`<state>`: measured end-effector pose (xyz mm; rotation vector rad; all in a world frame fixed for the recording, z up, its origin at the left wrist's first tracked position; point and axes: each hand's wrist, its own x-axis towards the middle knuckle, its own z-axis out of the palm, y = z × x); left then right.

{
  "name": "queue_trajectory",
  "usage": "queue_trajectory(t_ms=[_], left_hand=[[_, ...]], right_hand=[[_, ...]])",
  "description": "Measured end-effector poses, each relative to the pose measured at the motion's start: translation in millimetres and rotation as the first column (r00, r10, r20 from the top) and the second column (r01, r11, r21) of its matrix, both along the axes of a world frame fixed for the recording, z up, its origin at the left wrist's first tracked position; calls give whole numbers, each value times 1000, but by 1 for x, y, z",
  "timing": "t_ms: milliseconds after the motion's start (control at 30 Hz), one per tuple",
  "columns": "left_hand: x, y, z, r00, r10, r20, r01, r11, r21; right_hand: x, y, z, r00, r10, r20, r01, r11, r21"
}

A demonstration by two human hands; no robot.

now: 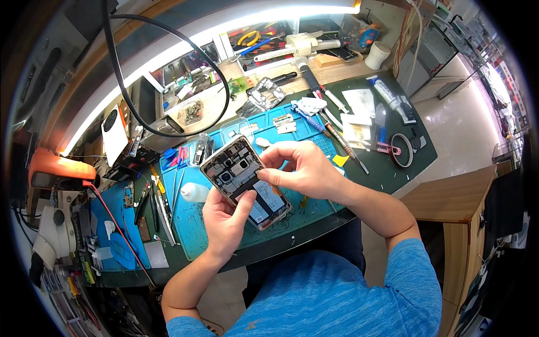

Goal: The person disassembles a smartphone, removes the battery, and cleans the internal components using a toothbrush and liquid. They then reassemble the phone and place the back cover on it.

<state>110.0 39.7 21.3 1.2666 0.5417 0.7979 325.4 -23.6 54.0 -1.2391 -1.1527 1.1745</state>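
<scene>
An opened smartphone (241, 178) is held tilted above the blue work mat (224, 227), its inside facing up. Its circuit board and camera parts fill the upper end, and a battery (268, 197) lies in the lower half. My left hand (225, 218) grips the phone's left edge, thumb lying over the front of the battery area. At the opposite edge, my right hand (300, 169) has thumb and forefinger pinched together by the phone's middle. Whether a small part sits between those fingertips cannot be made out.
Left of the phone stands a white squeeze bottle (194, 192). Tweezers and tools (161, 210) lie further left, near an orange multimeter (60, 168). Screwdrivers (337, 135), a tape roll (400, 150) and a glue tube (387, 94) are to the right. A black cable (225, 92) loops overhead.
</scene>
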Motion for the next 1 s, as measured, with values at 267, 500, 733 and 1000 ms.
queue_trajectory(t_ms=[267,500,733,1000], left_hand=[[1,-3,-1,1000,8,19,-8,1000,-5],[1,-5,-2,1000,13,23,-14,1000,4],[1,-6,-3,999,8,32,-8,1000,4],[2,-5,-4,1000,-4,20,4,1000,4]], right_hand=[[2,0,-1,1000,-4,-8,4,1000,-19],[1,1,-4,998,4,-66,-7,999,-35],[0,3,-4,993,5,-119,-12,998,-59],[1,4,-4,989,14,-149,-30,994,-104]])
